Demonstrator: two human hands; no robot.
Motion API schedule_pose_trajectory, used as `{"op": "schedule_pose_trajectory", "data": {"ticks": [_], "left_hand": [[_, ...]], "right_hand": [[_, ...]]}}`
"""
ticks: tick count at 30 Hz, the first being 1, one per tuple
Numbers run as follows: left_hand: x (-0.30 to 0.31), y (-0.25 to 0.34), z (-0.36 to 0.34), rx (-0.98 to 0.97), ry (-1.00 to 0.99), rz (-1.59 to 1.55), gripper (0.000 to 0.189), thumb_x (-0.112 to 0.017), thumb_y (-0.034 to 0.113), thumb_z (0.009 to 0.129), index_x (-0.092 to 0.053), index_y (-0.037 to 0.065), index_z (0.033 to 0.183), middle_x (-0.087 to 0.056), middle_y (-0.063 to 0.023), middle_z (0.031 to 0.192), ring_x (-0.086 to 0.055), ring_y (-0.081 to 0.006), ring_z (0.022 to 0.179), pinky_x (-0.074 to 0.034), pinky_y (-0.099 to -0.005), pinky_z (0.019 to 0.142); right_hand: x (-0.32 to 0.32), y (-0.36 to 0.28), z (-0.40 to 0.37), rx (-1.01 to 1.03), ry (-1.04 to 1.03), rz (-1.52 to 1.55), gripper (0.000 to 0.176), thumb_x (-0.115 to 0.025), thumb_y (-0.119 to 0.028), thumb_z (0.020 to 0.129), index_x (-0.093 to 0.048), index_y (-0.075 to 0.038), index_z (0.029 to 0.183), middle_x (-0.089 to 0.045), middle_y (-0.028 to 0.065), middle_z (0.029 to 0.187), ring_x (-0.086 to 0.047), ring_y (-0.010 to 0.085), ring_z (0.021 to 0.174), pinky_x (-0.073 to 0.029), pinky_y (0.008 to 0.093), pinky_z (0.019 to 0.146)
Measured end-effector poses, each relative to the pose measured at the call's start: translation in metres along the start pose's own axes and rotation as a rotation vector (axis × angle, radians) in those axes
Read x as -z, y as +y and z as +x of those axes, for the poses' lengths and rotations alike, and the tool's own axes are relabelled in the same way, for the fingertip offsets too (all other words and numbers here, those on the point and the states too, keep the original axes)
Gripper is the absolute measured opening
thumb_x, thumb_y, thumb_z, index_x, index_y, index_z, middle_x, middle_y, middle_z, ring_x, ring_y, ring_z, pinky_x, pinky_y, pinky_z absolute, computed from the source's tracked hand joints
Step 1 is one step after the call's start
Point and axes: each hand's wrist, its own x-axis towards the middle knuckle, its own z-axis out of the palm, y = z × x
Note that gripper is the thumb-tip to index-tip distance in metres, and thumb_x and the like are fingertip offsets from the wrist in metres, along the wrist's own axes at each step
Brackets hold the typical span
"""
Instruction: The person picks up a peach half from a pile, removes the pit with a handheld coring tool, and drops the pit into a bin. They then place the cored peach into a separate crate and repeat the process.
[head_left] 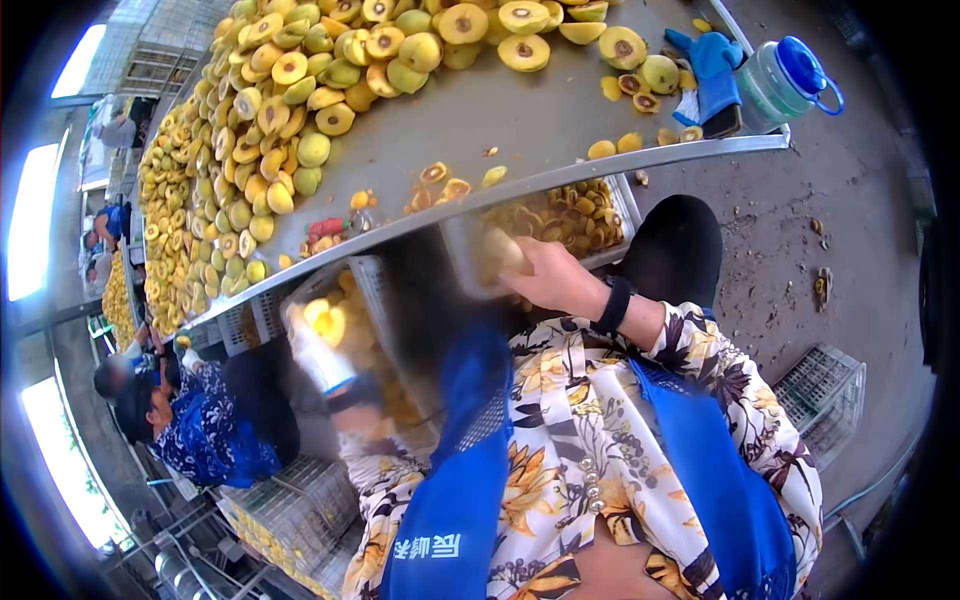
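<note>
My left hand [322,345], in a white glove with a blue cuff, is closed around a bright yellow peach half [325,320]. It is over a crate [372,300] of yellow fruit pieces and smeared by motion. My bare right hand [553,277], with a black band at the wrist, has its fingers closed on a pale rounded piece [503,252], too blurred to name. That hand is at the near side of a white crate [628,212] holding cut peach pieces with brown centres. Above both crates, many halved peaches [290,68] are heaped on the metal table [450,130].
A blue-lidded water bottle [775,88] and blue gloves [712,65] lie at the table's right corner. A red object [325,230] is near the table's raised edge [490,203]. Co-workers [200,420] sit at the left. An overturned crate [820,400] is on the floor.
</note>
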Motion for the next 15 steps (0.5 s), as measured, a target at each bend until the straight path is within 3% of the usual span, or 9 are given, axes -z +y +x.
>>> {"op": "schedule_pose_trajectory", "data": {"ticks": [3, 4, 6, 7, 8, 9, 10, 11, 15], "left_hand": [[0.028, 0.004, 0.007, -0.191, 0.062, 1.14, 0.049, -0.046, 0.052, 0.085, -0.063, 0.011, 0.108, -0.062, -0.0186, 0.105, -0.059, -0.0379, 0.094, -0.045, -0.0473, 0.081], [0.021, 0.01, 0.016, -0.242, 0.097, 1.096, 0.042, -0.046, 0.051, 0.085, -0.063, 0.019, 0.108, -0.061, -0.0174, 0.106, -0.059, -0.0382, 0.093, -0.046, -0.0457, 0.081], [-0.022, 0.05, 0.011, -0.539, 0.021, 0.903, 0.043, -0.048, 0.043, 0.087, -0.062, 0.008, 0.107, -0.061, -0.0177, 0.107, -0.057, -0.0354, 0.098, -0.044, -0.0434, 0.085], [-0.05, 0.069, 0.007, -0.899, -0.087, 0.83, 0.04, -0.051, 0.039, 0.087, -0.062, 0.004, 0.105, -0.062, -0.017, 0.107, -0.057, -0.032, 0.099, -0.044, -0.0399, 0.085], [-0.098, 0.084, 0.011, -0.765, -0.149, 0.503, 0.032, -0.054, 0.032, 0.086, -0.062, 0.005, 0.101, -0.063, -0.0158, 0.102, -0.059, -0.0306, 0.094, -0.046, -0.0377, 0.081], [-0.139, 0.128, -0.024, -0.758, -0.251, 0.604, 0.03, -0.053, 0.029, 0.086, -0.062, 0.006, 0.102, -0.064, -0.0151, 0.099, -0.06, -0.0319, 0.089, -0.047, -0.0372, 0.078], [-0.18, 0.127, -0.019, -1.024, -0.273, 0.556, 0.03, -0.052, 0.033, 0.085, -0.063, 0.009, 0.099, -0.065, -0.0141, 0.094, -0.061, -0.032, 0.085, -0.048, -0.0386, 0.076], [-0.21, 0.177, -0.058, -0.827, -0.527, 0.844, 0.045, -0.046, 0.046, 0.087, -0.057, 0.015, 0.118, -0.06, -0.0119, 0.116, -0.059, -0.028, 0.102, -0.046, -0.0363, 0.086], [-0.348, 0.175, -0.105, -1.128, -0.6, 0.842, 0.048, -0.056, 0.049, 0.081, -0.054, 0.02, 0.12, -0.051, -0.0253, 0.113, -0.056, -0.0393, 0.102, -0.046, -0.0454, 0.088]], "right_hand": [[0.004, 0.021, -0.001, 0.049, 0.083, -0.093, 0.03, -0.063, -0.022, 0.079, -0.056, 0.004, 0.094, -0.059, 0.0246, 0.073, -0.06, 0.0389, 0.068, -0.047, 0.0396, 0.062], [0.004, 0.025, -0.001, 0.037, 0.097, -0.092, 0.029, -0.063, -0.021, 0.079, -0.056, 0.004, 0.091, -0.059, 0.0245, 0.073, -0.059, 0.0395, 0.068, -0.047, 0.0404, 0.062], [0.007, 0.025, -0.004, 0.033, 0.096, -0.059, 0.027, -0.063, -0.02, 0.079, -0.056, 0.004, 0.09, -0.059, 0.0242, 0.073, -0.059, 0.0395, 0.068, -0.047, 0.0406, 0.062], [0.008, 0.025, -0.005, 0.035, 0.094, -0.044, 0.027, -0.062, -0.02, 0.079, -0.056, 0.003, 0.09, -0.059, 0.024, 0.073, -0.059, 0.0395, 0.068, -0.047, 0.0407, 0.062], [0.009, 0.025, -0.006, 0.032, 0.105, -0.02, 0.026, -0.062, -0.02, 0.079, -0.055, 0.003, 0.089, -0.059, 0.0238, 0.073, -0.059, 0.0389, 0.068, -0.047, 0.0405, 0.062], [0.01, 0.025, -0.007, 0.031, 0.121, 0.004, 0.025, -0.062, -0.019, 0.079, -0.055, 0.003, 0.089, -0.059, 0.0236, 0.073, -0.059, 0.0383, 0.068, -0.047, 0.0403, 0.062], [0.01, 0.022, -0.012, 0.036, 0.145, 0.023, 0.025, -0.062, -0.019, 0.079, -0.055, 0.003, 0.088, -0.059, 0.0235, 0.072, -0.059, 0.0376, 0.067, -0.047, 0.0402, 0.062], [0.013, 0.022, -0.013, 0.033, 0.163, 0.035, 0.024, -0.062, -0.019, 0.079, -0.055, 0.003, 0.088, -0.059, 0.0232, 0.072, -0.06, 0.0365, 0.067, -0.047, 0.0398, 0.062], [0.036, 0.023, -0.029, -0.007, 0.277, -0.001, 0.021, -0.062, -0.018, 0.08, -0.055, 0.001, 0.085, -0.059, 0.0209, 0.069, -0.06, 0.0314, 0.062, -0.047, 0.0384, 0.059]]}}
